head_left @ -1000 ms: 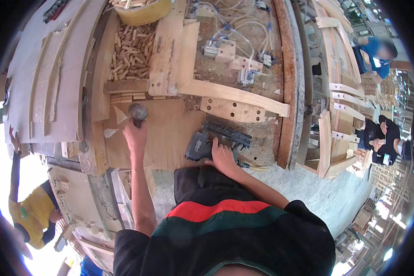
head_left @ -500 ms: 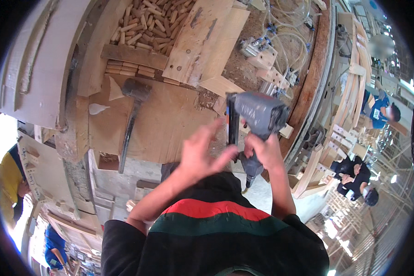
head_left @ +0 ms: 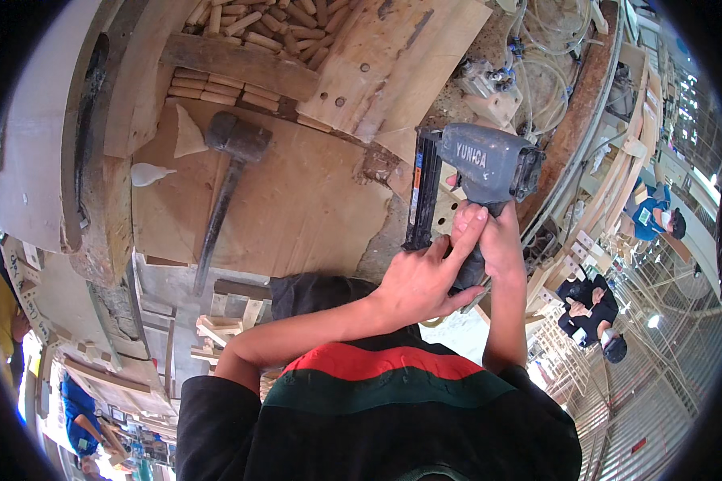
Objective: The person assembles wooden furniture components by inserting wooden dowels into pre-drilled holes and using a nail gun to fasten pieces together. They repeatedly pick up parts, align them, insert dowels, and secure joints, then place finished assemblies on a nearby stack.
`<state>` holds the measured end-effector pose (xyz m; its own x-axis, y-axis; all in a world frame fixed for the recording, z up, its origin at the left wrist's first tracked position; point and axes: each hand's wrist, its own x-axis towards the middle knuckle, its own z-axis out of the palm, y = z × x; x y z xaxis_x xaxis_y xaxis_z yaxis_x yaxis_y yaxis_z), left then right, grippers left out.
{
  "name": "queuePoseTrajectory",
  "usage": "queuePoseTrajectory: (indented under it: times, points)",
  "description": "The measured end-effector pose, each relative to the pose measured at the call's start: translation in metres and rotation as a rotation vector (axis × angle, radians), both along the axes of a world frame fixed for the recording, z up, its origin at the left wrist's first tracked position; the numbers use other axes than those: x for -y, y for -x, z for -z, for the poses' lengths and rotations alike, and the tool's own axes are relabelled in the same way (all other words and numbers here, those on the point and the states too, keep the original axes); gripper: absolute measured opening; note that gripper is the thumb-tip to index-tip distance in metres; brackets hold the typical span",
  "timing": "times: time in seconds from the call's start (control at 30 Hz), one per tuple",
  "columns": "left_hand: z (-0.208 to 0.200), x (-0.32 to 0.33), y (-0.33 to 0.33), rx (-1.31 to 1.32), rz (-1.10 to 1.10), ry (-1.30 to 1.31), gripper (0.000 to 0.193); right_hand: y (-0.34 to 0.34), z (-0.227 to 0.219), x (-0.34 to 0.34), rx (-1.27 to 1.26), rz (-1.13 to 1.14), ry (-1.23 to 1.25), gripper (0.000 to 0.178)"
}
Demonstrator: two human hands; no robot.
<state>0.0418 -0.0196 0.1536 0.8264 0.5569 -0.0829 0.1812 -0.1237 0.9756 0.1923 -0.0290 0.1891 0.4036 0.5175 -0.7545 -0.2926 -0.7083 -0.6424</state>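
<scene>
A grey and black nail gun (head_left: 480, 160) is held in front of me at the right side of the bench, its long black magazine (head_left: 422, 196) facing left. My right hand (head_left: 501, 244) is wrapped round its handle, just below the body. From the left, my left hand (head_left: 425, 280) closes on the lower part of the gun near the magazine's end. Its fingertips reach up against my right hand, and its thumb lies lower down. The palm side of the left hand is hidden. Behind the magazine shows part of a pale piece with dark holes (head_left: 445, 210).
A mallet (head_left: 237, 140) lies on a brown board (head_left: 305, 200), near a white teardrop-shaped bulb (head_left: 148, 174). Beyond stand a bin of wooden dowels (head_left: 241, 60) and a clamp fixture (head_left: 489, 88) with clear hoses. Two people work at the far right; others are at the left edge.
My left hand, spread in the air left of the nail gun before, now rests on it beside my right hand. The gun has moved slightly right and up in view.
</scene>
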Motion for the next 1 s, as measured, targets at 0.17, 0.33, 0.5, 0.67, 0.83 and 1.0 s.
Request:
queuePoseTrajectory:
  times: [0.17,0.33,0.5,0.67,0.83,1.0]
  points:
    - [0.002,0.0,0.0,0.025,-0.014,0.006,0.107,0.0,0.002,0.0,0.003,-0.008,0.018,0.029]
    - [0.003,0.003,0.0,0.013,-0.002,0.01,0.106,0.001,0.005,0.002,0.052,-0.012,0.029,0.028]
    - [0.001,0.003,-0.002,0.028,-0.015,0.002,0.106,-0.006,0.001,0.003,-0.035,-0.001,0.036,0.027]
    - [-0.001,0.001,-0.003,0.033,-0.019,-0.008,0.107,-0.005,-0.002,0.002,-0.057,0.032,0.001,0.029]
    - [0.005,0.001,-0.005,0.033,-0.043,0.005,0.106,-0.007,0.005,-0.001,-0.026,-0.004,0.02,0.029]
    - [0.002,0.001,-0.005,0.031,-0.067,0.005,0.107,-0.009,0.005,-0.007,0.02,-0.087,0.062,0.03]
